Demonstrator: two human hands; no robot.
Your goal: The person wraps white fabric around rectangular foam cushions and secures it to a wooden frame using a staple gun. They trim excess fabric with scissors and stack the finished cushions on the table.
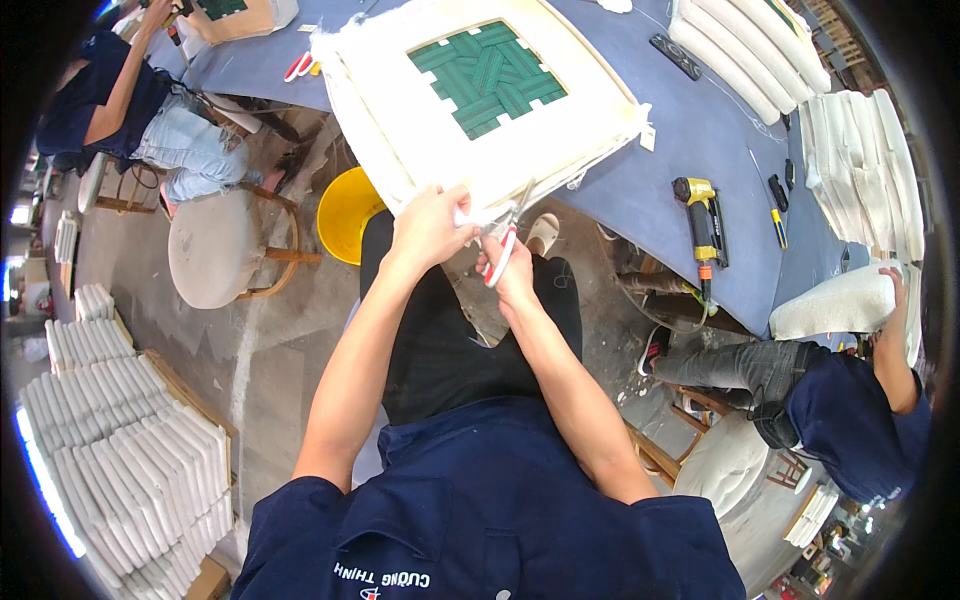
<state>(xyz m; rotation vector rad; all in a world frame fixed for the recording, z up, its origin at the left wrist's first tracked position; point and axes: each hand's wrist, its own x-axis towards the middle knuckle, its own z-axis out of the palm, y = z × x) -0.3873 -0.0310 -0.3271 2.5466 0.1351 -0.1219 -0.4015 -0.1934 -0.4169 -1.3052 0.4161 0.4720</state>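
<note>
A square seat panel (390, 130) lies on the table with its underside up. White fabric is wrapped round its edges, and green woven webbing (488, 78) shows through the opening in its middle. My left hand (430, 226) pinches the white fabric (485, 214) at the panel's near corner. In my right hand (513, 270) are scissors (503, 252) with red and white handles, their blades pointing up beside that fabric. Whether the blades touch the fabric is hard to tell.
A yellow and black staple gun (697, 215) with a hose lies on the blue-grey table (640, 190), near a screwdriver (778, 228). White cushions (860, 165) are stacked at right. Below the table stands a yellow bucket (345, 215). Co-workers (110, 110) sit at both sides.
</note>
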